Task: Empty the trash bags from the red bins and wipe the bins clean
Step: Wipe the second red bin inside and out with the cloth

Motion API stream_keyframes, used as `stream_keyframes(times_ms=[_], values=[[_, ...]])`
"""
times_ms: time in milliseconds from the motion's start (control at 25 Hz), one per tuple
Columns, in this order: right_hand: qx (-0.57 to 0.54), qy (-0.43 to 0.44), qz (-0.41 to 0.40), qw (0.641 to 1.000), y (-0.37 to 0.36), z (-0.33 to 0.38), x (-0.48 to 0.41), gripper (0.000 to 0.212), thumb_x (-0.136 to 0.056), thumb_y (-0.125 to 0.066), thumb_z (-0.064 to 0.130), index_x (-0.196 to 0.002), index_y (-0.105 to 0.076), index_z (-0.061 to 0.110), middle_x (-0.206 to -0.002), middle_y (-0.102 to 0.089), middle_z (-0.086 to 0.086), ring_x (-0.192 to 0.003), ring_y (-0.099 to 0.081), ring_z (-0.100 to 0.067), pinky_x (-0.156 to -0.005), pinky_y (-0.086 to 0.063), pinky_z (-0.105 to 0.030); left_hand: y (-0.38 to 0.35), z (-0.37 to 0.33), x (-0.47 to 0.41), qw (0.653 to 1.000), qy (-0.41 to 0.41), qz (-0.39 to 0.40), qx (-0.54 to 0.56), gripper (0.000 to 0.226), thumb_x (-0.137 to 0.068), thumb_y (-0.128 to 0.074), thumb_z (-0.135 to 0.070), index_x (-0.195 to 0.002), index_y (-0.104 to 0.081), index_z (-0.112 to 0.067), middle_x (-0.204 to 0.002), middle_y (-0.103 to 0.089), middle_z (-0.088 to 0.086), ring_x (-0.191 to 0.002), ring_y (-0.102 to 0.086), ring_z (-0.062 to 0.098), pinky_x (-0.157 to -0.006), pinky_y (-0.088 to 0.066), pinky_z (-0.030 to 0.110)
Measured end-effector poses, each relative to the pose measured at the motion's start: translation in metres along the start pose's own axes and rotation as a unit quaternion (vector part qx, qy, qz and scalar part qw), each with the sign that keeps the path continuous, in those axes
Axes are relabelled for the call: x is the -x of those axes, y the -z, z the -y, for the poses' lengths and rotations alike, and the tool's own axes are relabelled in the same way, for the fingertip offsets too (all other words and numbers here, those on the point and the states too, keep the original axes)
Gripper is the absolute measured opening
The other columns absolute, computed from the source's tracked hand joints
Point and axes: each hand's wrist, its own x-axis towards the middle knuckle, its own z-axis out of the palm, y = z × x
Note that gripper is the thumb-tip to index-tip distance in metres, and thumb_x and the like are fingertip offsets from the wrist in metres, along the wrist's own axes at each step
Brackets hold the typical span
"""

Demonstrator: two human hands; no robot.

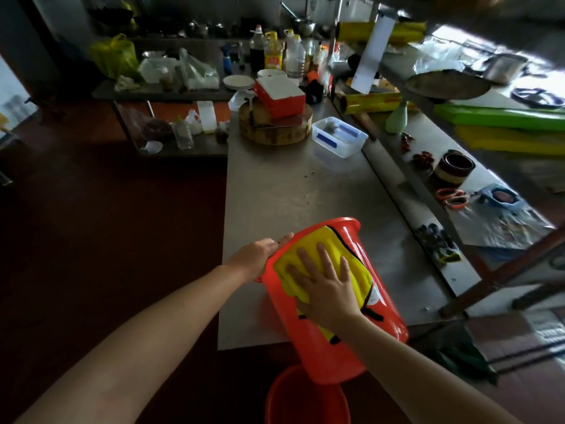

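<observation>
Two bare forearms reach in from the bottom edge of the frame toward a red bin (324,359) that lies tilted in the lower centre. Its open mouth points away toward the middle of the frame, and its base hangs past the near edge of a steel table (275,194). The right hand (328,286) lies flat on a yellow cloth (308,241) spread over the bin's upturned side, fingers straight and fanned apart, palm pressing the cloth against the plastic. The left hand (260,255) holds the bin at its rim on the left side. Its thumb lies along the rim's outer lip, while the other fingers are hidden behind the rim, so how they are bent cannot be told. Yellow-and-black print shows on the bin's wall just below the right wrist. A second red bin (305,399) stands at the bottom centre of the frame, directly beneath the tilted one, with only its rim and part of its inside visible.

Farther up the table, in the upper centre, a round wooden chopping block (275,130) carries a red-and-white box (279,97), and a clear plastic container (339,136) sits just to its right. Bottles (273,52) crowd the top centre. Orange-handled scissors (452,198) lie on the ledge at the right of the frame.
</observation>
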Motion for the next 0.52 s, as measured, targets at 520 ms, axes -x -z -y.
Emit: stream_keyframes(times_ms=[520], values=[[-0.376, -0.227, 0.042, 0.897, -0.019, -0.127, 0.004, 0.080, -0.079, -0.042, 0.080, -0.152, -0.022, 0.055, -0.166, -0.014, 0.019, -0.153, -0.016, -0.017, -0.116, -0.034, -0.049, -0.011, -0.024, 0.010, 0.987, 0.113, -0.061, 0.091, 0.045, -0.108, -0.034, -0.040, -0.145, -0.026, -0.065, -0.104, -0.055, -0.004, -0.084, -0.066, 0.013, -0.087, -0.053, 0.029]])
